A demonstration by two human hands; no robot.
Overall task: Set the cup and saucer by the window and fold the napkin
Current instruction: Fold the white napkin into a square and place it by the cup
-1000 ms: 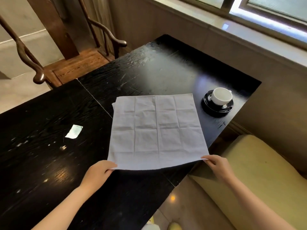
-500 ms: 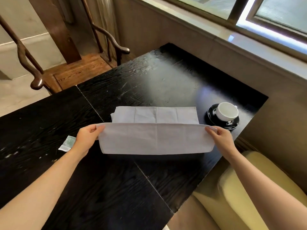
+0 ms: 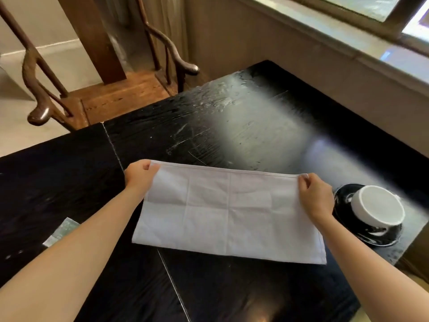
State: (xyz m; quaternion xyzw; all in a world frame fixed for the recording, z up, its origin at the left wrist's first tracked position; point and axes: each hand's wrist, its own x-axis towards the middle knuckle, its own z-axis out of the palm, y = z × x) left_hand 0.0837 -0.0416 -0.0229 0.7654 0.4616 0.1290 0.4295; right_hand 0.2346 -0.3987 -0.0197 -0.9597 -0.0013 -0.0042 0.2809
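Napkin (image 3: 228, 211) far corners pinched by left hand (image 3: 139, 175) and right hand (image 3: 314, 196) fingers.

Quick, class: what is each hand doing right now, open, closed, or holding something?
Left hand: pinches the far left corner of the white napkin.
Right hand: pinches the napkin's far right corner.

We locate the napkin (image 3: 228, 210) on the table (image 3: 243, 126), the left hand (image 3: 139, 176) and right hand (image 3: 316, 197) pinching its 2 far corners. The cup (image 3: 380, 206) sits on the saucer (image 3: 348, 220), just right of the napkin. A chair (image 3: 111, 96) stands behind the table.
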